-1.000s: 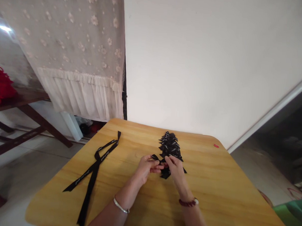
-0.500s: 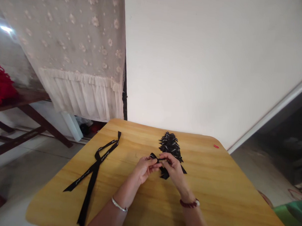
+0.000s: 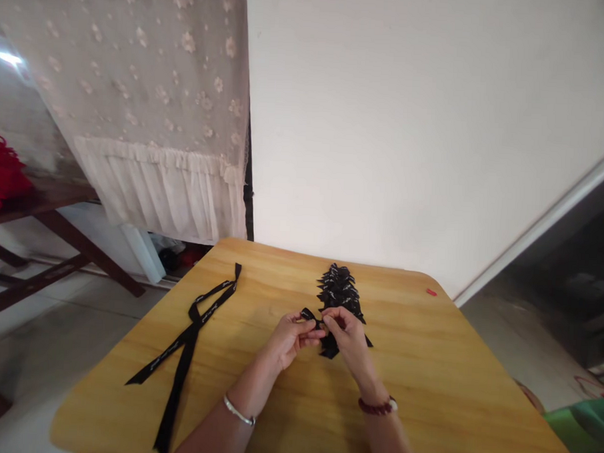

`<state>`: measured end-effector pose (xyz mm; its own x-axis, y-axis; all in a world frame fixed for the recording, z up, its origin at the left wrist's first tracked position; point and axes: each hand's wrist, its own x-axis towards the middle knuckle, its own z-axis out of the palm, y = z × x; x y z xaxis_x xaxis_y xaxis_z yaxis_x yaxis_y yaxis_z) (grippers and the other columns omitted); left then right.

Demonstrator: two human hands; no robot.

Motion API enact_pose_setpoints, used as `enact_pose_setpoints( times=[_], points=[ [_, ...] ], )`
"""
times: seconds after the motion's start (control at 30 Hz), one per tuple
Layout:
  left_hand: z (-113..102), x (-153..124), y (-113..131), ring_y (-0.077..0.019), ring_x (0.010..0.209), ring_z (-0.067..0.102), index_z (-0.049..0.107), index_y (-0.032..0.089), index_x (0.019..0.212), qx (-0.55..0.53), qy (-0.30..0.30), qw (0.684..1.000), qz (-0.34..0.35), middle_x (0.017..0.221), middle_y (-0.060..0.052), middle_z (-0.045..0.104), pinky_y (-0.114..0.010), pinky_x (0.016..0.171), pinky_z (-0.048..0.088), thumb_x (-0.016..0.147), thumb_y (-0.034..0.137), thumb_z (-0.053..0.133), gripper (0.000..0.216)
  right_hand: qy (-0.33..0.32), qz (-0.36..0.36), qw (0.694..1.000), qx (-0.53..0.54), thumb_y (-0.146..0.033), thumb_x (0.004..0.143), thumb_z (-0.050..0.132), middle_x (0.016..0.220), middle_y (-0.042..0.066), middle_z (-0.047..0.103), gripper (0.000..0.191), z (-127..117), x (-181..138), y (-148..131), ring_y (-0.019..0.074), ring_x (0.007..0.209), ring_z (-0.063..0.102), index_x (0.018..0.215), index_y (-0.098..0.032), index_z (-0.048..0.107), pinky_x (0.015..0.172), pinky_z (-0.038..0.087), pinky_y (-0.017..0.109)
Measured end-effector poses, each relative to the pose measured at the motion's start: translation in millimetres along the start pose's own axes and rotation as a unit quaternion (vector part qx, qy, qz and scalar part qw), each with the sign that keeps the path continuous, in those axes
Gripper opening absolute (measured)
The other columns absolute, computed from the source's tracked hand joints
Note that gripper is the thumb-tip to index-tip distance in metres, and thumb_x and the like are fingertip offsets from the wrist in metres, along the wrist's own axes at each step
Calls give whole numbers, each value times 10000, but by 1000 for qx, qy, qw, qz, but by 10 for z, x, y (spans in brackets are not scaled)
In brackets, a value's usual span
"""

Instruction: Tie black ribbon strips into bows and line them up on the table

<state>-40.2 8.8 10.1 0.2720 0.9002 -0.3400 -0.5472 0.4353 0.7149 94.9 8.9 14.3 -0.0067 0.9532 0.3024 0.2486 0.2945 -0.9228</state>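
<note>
Between my two hands is a black ribbon bow (image 3: pixel 309 314) with pale lettering, held above the table. My left hand (image 3: pixel 292 337) is closed, pinching the bow's left side between thumb and fingers. From the other side my right hand (image 3: pixel 345 332) pinches at the bow's middle and right part, which its fingers largely hide. Just beyond and partly beneath the hands, a stack of several black bows (image 3: pixel 340 288) lies in overlapping rows. Left of the hands, loose black ribbon strips (image 3: pixel 196 323) with white lettering lie crossed on the wood.
The wooden table (image 3: pixel 425 385) has rounded corners and its far edge meets a white wall (image 3: pixel 416 125). A small red item (image 3: pixel 431 292) lies at its far right. A lace curtain (image 3: pixel 162 100) hangs at the left, near a dark wooden stand (image 3: pixel 66 236) bearing red material (image 3: pixel 4 173).
My right hand's fingers have shifted slightly and closed in at the bow's middle. My left hand keeps its pinch almost unmoved. The ribbons and stack lie as before.
</note>
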Motion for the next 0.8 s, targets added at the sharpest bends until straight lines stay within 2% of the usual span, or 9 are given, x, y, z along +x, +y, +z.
enact_pose_setpoints(
  times=[0.23, 0.53, 0.7, 0.8],
  points=[
    [9, 9, -19, -155, 563, 637, 580, 75, 726, 7, -3, 1000, 7, 660, -95, 669, -186, 474, 496, 633, 88, 636, 109, 31, -8, 998, -56, -335, 723, 519, 528, -43, 458, 203, 17, -18, -42, 107, 501, 423, 596, -183, 476, 486, 340, 206],
    [17, 36, -38, -185, 619, 643, 533, 110, 755, 9, 10, 997, 78, 660, -77, 665, -223, 521, 506, 567, 71, 663, 232, 68, 46, 997, 1, -448, 782, 406, 498, -32, 446, 347, -5, 3, -27, 107, 476, 420, 571, -179, 465, 459, 339, 208],
    [5, 51, -79, -196, 610, 643, 515, 124, 703, 54, 9, 994, 98, 639, -63, 659, -240, 520, 503, 553, 126, 673, 218, 20, 120, 992, -44, -552, 768, 326, 437, 5, 496, 504, 4, -5, -11, 132, 441, 456, 463, -177, 466, 450, 334, 237],
    [1, 51, -92, -202, 600, 642, 524, 126, 698, 71, 7, 993, 98, 616, -44, 649, -251, 518, 503, 544, 137, 674, 215, -8, 107, 991, -77, -514, 741, 405, 421, -20, 472, 440, 8, 5, 31, 122, 434, 442, 458, -181, 457, 441, 322, 228]
  ],
)
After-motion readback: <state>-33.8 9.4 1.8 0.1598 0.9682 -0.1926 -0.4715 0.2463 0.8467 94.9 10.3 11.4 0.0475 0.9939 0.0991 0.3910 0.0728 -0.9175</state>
